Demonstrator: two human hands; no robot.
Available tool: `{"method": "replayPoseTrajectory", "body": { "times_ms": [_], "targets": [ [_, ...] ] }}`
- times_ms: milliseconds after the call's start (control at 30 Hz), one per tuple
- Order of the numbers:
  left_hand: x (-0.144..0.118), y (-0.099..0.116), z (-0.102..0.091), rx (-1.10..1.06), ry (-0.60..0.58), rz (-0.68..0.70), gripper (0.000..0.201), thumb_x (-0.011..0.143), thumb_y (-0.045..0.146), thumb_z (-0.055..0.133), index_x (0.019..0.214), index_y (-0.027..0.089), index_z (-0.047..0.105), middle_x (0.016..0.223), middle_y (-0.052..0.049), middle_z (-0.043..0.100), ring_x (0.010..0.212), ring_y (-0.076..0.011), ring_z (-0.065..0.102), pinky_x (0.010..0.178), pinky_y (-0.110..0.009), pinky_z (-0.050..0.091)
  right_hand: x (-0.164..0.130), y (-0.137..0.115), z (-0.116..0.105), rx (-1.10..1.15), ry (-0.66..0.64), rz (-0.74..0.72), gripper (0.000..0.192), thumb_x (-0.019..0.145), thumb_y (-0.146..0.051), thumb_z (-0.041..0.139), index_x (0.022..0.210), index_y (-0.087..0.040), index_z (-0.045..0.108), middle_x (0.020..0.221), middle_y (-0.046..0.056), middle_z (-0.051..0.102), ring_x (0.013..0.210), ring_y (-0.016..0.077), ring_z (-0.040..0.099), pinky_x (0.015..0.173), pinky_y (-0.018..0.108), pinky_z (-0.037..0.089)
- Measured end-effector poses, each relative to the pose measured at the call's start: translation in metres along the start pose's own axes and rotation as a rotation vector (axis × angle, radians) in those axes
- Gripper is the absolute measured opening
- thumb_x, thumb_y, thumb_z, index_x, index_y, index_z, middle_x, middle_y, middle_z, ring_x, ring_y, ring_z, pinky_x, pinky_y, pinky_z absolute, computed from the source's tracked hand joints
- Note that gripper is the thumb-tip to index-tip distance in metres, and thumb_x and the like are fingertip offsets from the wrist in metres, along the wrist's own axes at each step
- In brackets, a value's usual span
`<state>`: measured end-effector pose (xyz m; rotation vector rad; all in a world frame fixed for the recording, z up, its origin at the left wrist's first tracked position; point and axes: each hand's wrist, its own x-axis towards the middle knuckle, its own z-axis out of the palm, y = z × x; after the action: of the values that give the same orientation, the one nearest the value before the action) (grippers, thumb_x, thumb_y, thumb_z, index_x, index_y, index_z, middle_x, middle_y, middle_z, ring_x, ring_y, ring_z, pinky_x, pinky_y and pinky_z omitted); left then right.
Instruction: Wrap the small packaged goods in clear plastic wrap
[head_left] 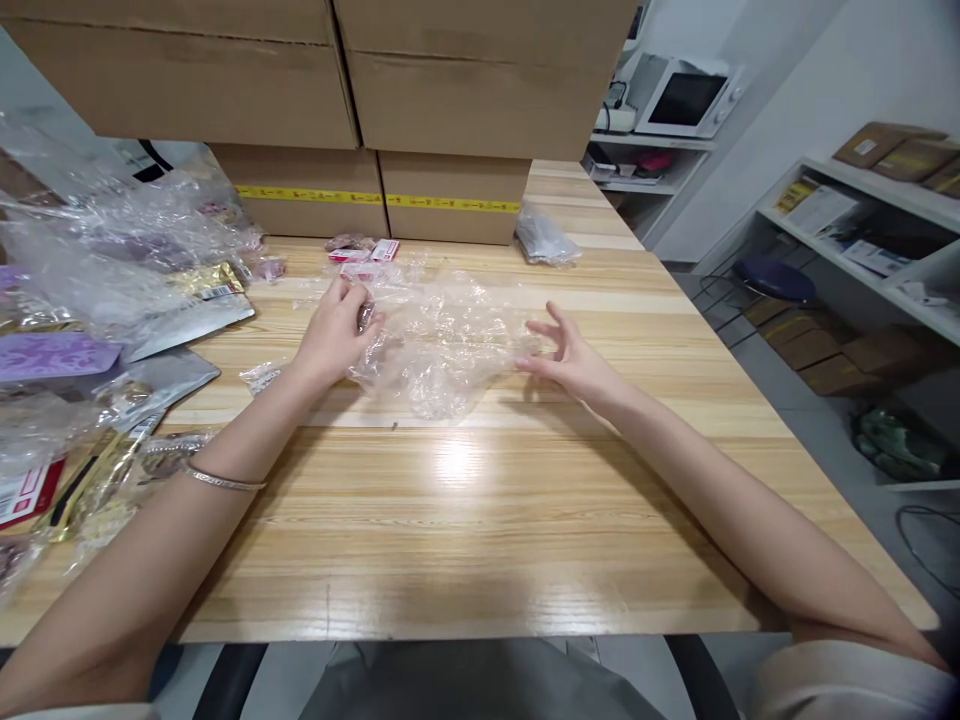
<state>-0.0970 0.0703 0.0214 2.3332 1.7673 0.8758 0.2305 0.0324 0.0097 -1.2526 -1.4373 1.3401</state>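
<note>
A crumpled clear plastic bag [442, 345] lies in the middle of the wooden table [480, 520]. My left hand [334, 335] grips its left end, fingers closed over the film and a small dark item inside. My right hand [574, 355] pinches the right end of the bag with thumb and forefinger, the other fingers spread. A thin silver bracelet [223, 481] circles my left forearm. Small pink-and-white packets [365, 253] lie just beyond the bag.
Stacked cardboard boxes [337, 90] with yellow tape wall off the table's far side. A heap of plastic bags and foil pouches [112, 300] covers the left. A small clear bag [544, 240] sits far right. Shelves [862, 230] and a blue stool [774, 279] stand right.
</note>
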Motion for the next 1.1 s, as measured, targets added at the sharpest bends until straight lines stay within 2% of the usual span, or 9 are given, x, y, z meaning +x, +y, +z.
{"method": "replayPoseTrajectory", "body": {
  "times_ms": [100,233,367,567,667,733,867,1000,1100],
  "targets": [
    [-0.001,0.005,0.002,0.035,-0.073,0.040,0.017,0.085,0.036,0.055,0.083,0.021,0.047,0.095,-0.007,0.049,0.091,-0.0251,0.052,0.087,-0.039,0.046,0.006,0.008,-0.001,0.104,-0.266,0.107,0.079,0.074,-0.030,0.078,0.146,-0.030,0.046,0.106,0.002,0.069,0.044,0.0022,0.034,0.044,0.021,0.038],
    [-0.002,-0.001,-0.001,0.345,-0.051,-0.074,0.015,0.086,0.028,0.053,0.095,0.017,0.055,0.107,-0.014,0.053,0.105,-0.0334,0.053,0.091,-0.045,0.044,0.000,-0.004,-0.022,-0.051,-0.684,-0.106,0.015,0.080,-0.032,0.075,0.085,-0.018,0.077,0.080,0.001,0.064,0.064,0.0084,0.053,0.064,0.024,0.047],
    [-0.005,-0.010,-0.013,0.515,-0.019,-0.200,0.029,0.088,0.024,0.050,0.115,0.014,0.055,0.125,-0.017,0.051,0.122,-0.0378,0.046,0.099,-0.049,0.039,-0.011,-0.027,-0.047,-0.375,-0.954,-0.189,0.023,0.085,-0.032,0.070,0.066,-0.018,0.076,0.097,0.008,0.069,0.096,0.0182,0.063,0.087,0.034,0.050],
    [-0.011,0.023,-0.024,0.359,0.121,-0.019,0.064,0.088,0.017,0.049,0.150,0.017,0.031,0.156,-0.014,0.029,0.137,-0.0336,0.035,0.109,-0.050,0.034,-0.020,-0.047,-0.075,-0.682,-0.914,-0.017,0.024,0.091,-0.036,0.059,0.101,-0.029,0.080,0.139,0.004,0.060,0.138,0.0253,0.047,0.111,0.040,0.040],
    [-0.014,0.051,-0.024,0.102,-0.195,0.184,0.049,0.088,0.021,0.050,0.137,0.020,0.050,0.138,-0.011,0.054,0.125,-0.0287,0.051,0.104,-0.043,0.041,-0.017,-0.054,-0.090,-0.660,-0.875,0.018,0.029,0.092,-0.042,0.055,0.100,-0.029,0.080,0.133,0.004,0.065,0.135,0.0279,0.050,0.111,0.043,0.040],
    [-0.020,0.068,-0.022,-0.041,-0.501,0.301,0.036,0.090,0.027,0.049,0.124,0.019,0.060,0.122,-0.009,0.065,0.112,-0.0256,0.059,0.096,-0.040,0.046,-0.011,-0.051,-0.093,-0.607,-0.681,-0.012,0.036,0.093,-0.049,0.051,0.094,-0.027,0.079,0.126,0.006,0.069,0.125,0.0293,0.058,0.108,0.046,0.043],
    [-0.043,0.095,-0.014,-0.154,-0.820,0.455,0.022,0.090,0.022,0.050,0.106,0.020,0.065,0.106,-0.007,0.068,0.097,-0.0214,0.062,0.085,-0.033,0.047,-0.002,-0.023,-0.058,-0.461,-0.082,0.040,0.047,0.090,-0.059,0.052,0.111,-0.021,0.070,0.119,0.012,0.070,0.105,0.0263,0.066,0.093,0.042,0.052],
    [-0.062,0.111,-0.005,-0.138,-0.847,0.601,0.025,0.083,0.014,0.051,0.103,0.022,0.064,0.098,-0.005,0.066,0.095,-0.0220,0.058,0.085,-0.034,0.045,-0.002,0.010,-0.004,-0.530,-0.110,0.023,0.062,0.077,-0.057,0.070,0.124,-0.018,0.063,0.091,0.009,0.071,0.079,0.0224,0.066,0.072,0.037,0.052],
    [-0.068,0.112,-0.003,-0.099,-0.822,0.639,0.027,0.082,0.013,0.051,0.105,0.022,0.063,0.102,-0.006,0.063,0.095,-0.0224,0.056,0.083,-0.034,0.044,0.000,0.022,0.004,-0.592,-0.039,-0.080,0.052,0.083,-0.045,0.063,0.128,-0.018,0.060,0.077,0.003,0.064,0.068,0.0200,0.061,0.065,0.034,0.048]
  ]
}}
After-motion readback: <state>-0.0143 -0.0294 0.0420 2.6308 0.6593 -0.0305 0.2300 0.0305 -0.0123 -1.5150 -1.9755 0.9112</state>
